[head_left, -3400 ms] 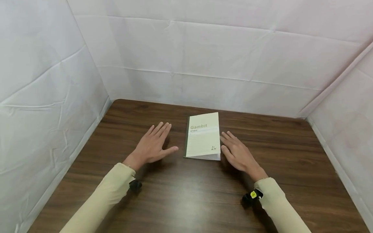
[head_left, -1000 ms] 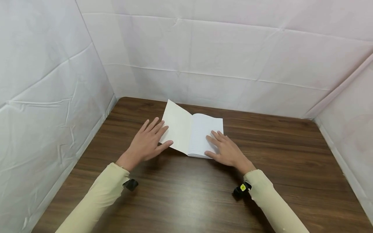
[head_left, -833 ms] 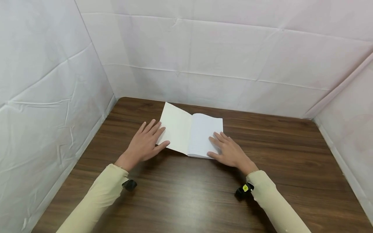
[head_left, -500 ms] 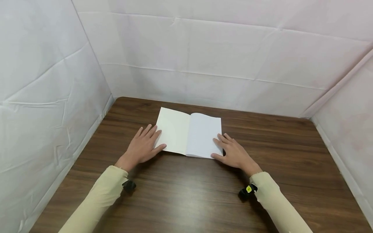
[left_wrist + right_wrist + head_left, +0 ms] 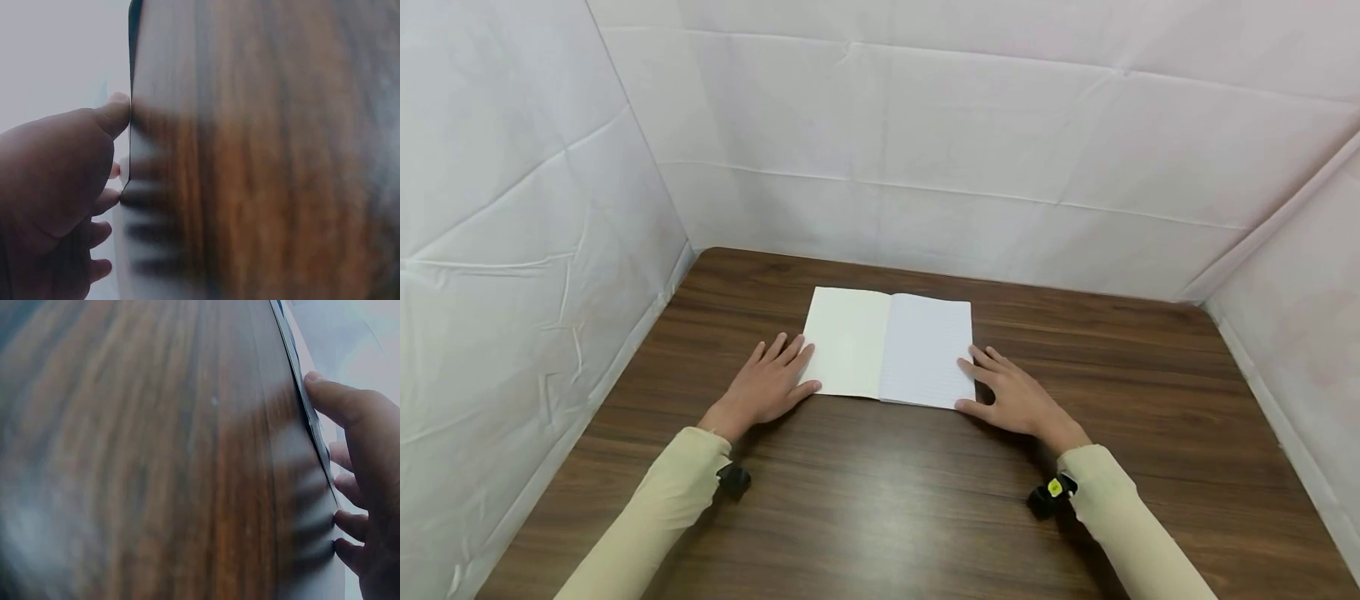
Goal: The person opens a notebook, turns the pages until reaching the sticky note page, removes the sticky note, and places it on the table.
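Observation:
An open notebook [image 5: 891,348] lies flat on the dark wooden table [image 5: 880,492], with a blank cream inside cover on the left and a lined page on the right. My left hand [image 5: 767,385] rests flat with straight fingers at the notebook's left edge, fingertips touching its near left corner. My right hand [image 5: 1011,396] lies flat at the right edge, fingertips on the lined page's near right corner. In the left wrist view the left hand [image 5: 59,200] meets the notebook's edge [image 5: 130,112]. In the right wrist view the right hand [image 5: 359,469] lies against the page edge [image 5: 306,406].
White sheeted walls [image 5: 925,150] close in the table on the left, back and right. Bare wood [image 5: 1112,350] lies to the right of the notebook and in front of both hands. A small black camera [image 5: 1047,497] sits on each wrist.
The closed notebook has been opened. Over the last second the raised left cover came down flat on the table, and both hands slid outward to the notebook's outer edges.

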